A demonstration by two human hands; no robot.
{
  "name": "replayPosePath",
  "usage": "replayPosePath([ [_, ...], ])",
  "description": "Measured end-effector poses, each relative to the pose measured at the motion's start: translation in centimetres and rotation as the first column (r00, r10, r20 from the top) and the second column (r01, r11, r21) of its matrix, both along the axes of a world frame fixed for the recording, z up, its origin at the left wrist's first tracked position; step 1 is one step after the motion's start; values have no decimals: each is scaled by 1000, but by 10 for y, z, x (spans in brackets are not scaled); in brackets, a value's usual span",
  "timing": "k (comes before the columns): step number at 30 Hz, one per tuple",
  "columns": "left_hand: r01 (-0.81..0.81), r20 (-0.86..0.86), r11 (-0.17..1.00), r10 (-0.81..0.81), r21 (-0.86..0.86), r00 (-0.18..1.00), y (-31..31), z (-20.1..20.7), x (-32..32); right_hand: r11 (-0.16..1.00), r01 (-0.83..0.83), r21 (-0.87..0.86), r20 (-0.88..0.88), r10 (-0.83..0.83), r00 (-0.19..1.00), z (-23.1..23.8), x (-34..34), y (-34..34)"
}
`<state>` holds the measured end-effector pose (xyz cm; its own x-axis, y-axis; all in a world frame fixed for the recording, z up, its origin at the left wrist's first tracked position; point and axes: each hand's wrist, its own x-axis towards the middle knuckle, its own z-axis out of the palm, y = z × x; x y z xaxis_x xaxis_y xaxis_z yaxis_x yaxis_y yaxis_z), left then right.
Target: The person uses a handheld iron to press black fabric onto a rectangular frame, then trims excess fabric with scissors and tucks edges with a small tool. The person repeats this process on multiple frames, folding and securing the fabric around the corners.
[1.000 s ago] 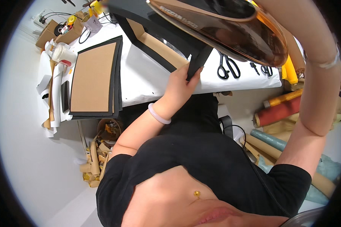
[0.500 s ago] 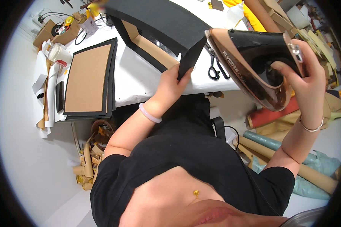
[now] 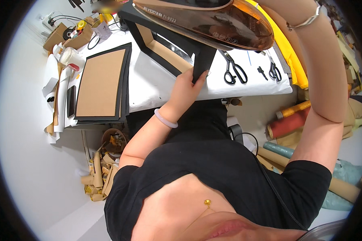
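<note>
My left hand (image 3: 185,87) pinches the near right corner of a black box-like frame (image 3: 205,60), thumb on one side and fingers on the other. The frame stands tilted on the table, its open side showing a tan lining (image 3: 169,53). Over its upper right part hangs a brown and black clothes iron (image 3: 229,30), lying nearly level and hiding part of the frame. My right hand (image 3: 279,7) holds the iron from above; its fingers are cut off by the top edge of the picture.
Black-handled scissors (image 3: 229,61), smaller scissors (image 3: 274,72) and yellow material (image 3: 297,74) lie right on the white-covered table (image 3: 149,96). At left are a tan board on black sheets (image 3: 100,84), a phone (image 3: 71,101) and a jar (image 3: 71,58). Material rolls (image 3: 287,122) lie below right.
My right hand has lifted the iron up and to the left, from beside the frame to over it, and turned it nearly level. My left hand keeps its hold on the corner.
</note>
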<state>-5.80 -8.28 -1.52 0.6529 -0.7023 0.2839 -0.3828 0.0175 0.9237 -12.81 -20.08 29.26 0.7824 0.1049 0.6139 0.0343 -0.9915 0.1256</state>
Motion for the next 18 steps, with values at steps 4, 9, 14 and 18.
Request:
replayPosePath([
  [4,-70,16,998,70,2,997,17,-3,13,986,-163,-36,2,163,987,-10,16,-1],
  [9,-54,84,990,66,-130,994,0,-17,8,941,293,170,-229,-251,940,4,-16,40],
  [14,-29,36,994,33,-109,999,-4,-25,11,908,214,361,-182,-157,971,-23,-51,24],
  [18,-26,24,999,27,-24,999,4,-10,10,946,73,317,-73,-53,996,-75,-99,-38],
])
